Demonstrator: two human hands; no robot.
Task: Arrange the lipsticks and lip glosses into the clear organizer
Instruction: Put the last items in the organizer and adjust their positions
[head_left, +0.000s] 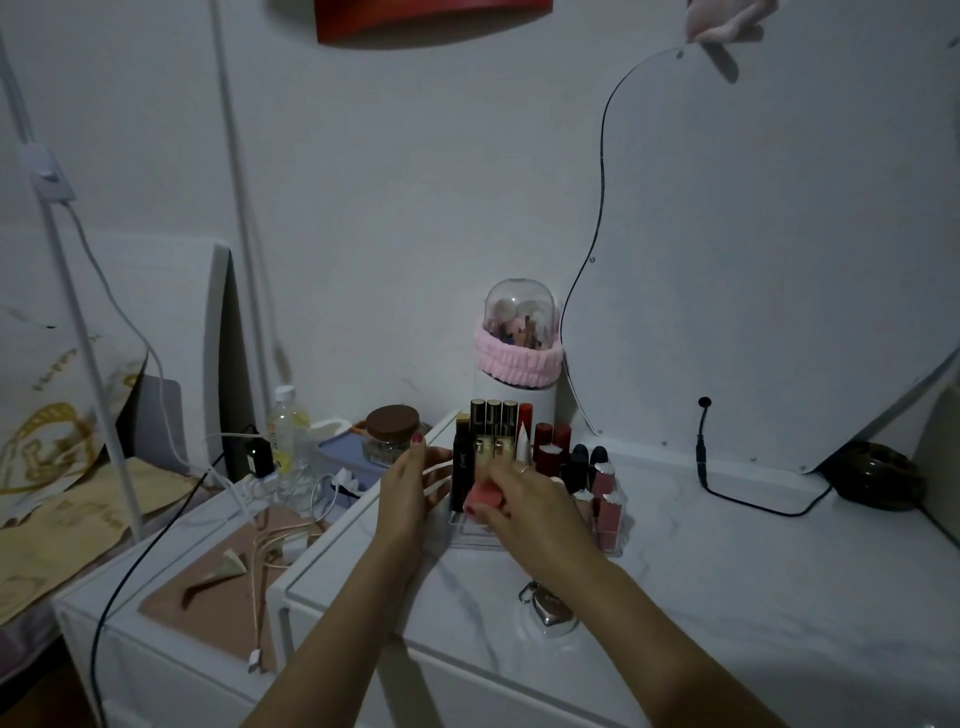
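Observation:
The clear organizer (613, 543) stands on the white marble-pattern table, filled with upright lipsticks and lip glosses: black-and-gold tubes (493, 431) at the back, dark red ones (550, 441) in the middle, pink glosses (605, 499) at the right. My left hand (410, 483) rests flat against the organizer's left side. My right hand (524, 504) is over the front rows, pinching a small pink lipstick (483, 499) above a front slot.
A silver heart-shaped object (550, 613) lies in front of the organizer. Behind stand a domed brush holder with a pink band (519, 343) and a curvy mirror (753, 260). A black cable (727, 493) crosses the table at the right. A brown-lidded jar (392, 426), bottle and cables sit left.

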